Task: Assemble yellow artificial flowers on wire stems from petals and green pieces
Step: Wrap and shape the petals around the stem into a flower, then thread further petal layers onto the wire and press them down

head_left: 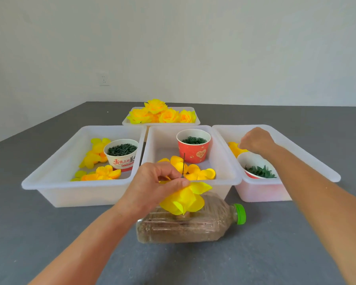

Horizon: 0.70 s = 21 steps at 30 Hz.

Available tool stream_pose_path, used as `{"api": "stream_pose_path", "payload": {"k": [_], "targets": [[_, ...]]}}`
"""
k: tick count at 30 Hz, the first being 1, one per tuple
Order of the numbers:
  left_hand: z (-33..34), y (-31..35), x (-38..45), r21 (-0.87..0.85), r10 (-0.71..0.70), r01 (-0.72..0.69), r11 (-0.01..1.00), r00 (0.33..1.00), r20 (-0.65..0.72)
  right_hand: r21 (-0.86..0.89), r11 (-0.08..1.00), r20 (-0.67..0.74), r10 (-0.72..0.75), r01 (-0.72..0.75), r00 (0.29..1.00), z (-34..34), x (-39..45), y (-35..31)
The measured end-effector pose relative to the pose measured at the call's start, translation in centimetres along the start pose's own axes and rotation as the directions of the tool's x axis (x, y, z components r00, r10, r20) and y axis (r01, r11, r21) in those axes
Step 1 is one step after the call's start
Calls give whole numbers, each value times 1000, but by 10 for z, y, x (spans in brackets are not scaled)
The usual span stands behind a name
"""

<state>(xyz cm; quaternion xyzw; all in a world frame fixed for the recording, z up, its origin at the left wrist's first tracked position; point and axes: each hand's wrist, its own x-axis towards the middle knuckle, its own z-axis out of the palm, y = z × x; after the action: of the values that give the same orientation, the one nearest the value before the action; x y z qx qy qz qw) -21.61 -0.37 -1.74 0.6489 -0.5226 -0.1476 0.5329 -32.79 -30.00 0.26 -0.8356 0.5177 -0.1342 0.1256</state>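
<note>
left hand (pixel 152 182) was curled w/ thumb and fingers pinching a thin dark wire stem (pixel 183 164) that stuck up out of the grip, tilted slightly. a part-built yellow flower (pixel 184 199) hung head-down right under that same grip, petals spreading below the fingers and touching the top of a plastic bottle (pixel 193 225). bottle lay on its side on the grey worktop (pixel 49 233), green cap pointing right, filled w/ brownish stuff.

right hand (pixel 256 140) reached into the right tray (pixel 317 165), fingers curled downward above loose yellow petals (pixel 234 148) at the tray's far left; couldn't tell whether it actually had hold of anything. just nearer than it sat a white cup of green leafy pieces (pixel 259 171).

middle tray (pixel 224 175) held a red cup of green rings (pixel 194 146) at the back and yellow petal cups (pixel 201 173) in front, just behind the left hand. left tray (pixel 60 171) held a white printed cup of dark green pieces (pixel 121 153) w/ more yellow petal bits (pixel 103 171) beside and in front of it. a far tray (pixel 195 120) behind the three held finished yellow flowers (pixel 160 115).
</note>
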Motion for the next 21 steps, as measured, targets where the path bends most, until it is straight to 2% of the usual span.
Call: {"api": "stream_pose_path", "payload": {"k": [5,10,14,18,21], "targets": [[0,-2,-1,14,16,-16,1000,1000,-1,-130,990,148,76,-57,986,12,30,1],[0,-3,0,28,36,-35,999,999,-22,-233,972,182,67,-23,981,33,46,-3],[0,-3,0,35,39,-38,999,999,-29,-168,985,51,34,-25,998,41,50,0],[1,-2,0,36,58,-56,998,998,-38,39,997,-166,72,-66,983,37,47,4],[1,-3,0,27,64,-63,998,997,-37,152,988,-258,42,-2,965,25,39,8]]}}
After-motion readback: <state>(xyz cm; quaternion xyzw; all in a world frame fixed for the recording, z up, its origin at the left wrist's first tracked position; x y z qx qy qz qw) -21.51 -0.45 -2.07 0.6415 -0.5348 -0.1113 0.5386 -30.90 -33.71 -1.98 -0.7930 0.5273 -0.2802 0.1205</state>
